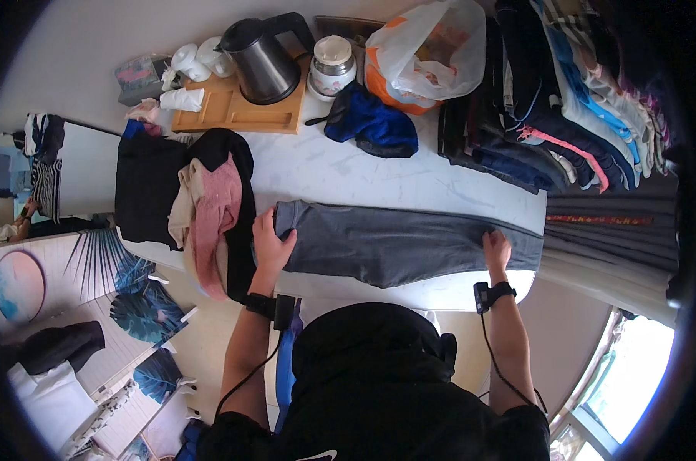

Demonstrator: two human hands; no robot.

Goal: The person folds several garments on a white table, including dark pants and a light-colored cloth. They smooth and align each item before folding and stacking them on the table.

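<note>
Gray trousers (pixel 382 242), folded lengthwise, lie across the white marbled table (pixel 336 173) in front of me. At their waistband end on the left is my left hand (pixel 273 242), its thumb on the cloth and its fingers at the edge. My right hand (pixel 497 249) is near the leg end, its curled fingers on the fabric; whether they pinch it is unclear. Just left of the trousers lie a black garment (pixel 241 230) and a pink fluffy garment (pixel 215 201), beside folded black cloth (pixel 146 190).
At the back stand an electric kettle (pixel 264 63) on a wooden tray (pixel 210 115), a lidded jar (pixel 332 66) and a plastic bag (pixel 423 63). A blue cloth (pixel 377 124) lies before the bag. Stacked clothes (pixel 498 155) fill the right back; a mirror (pixel 89 167) stands left.
</note>
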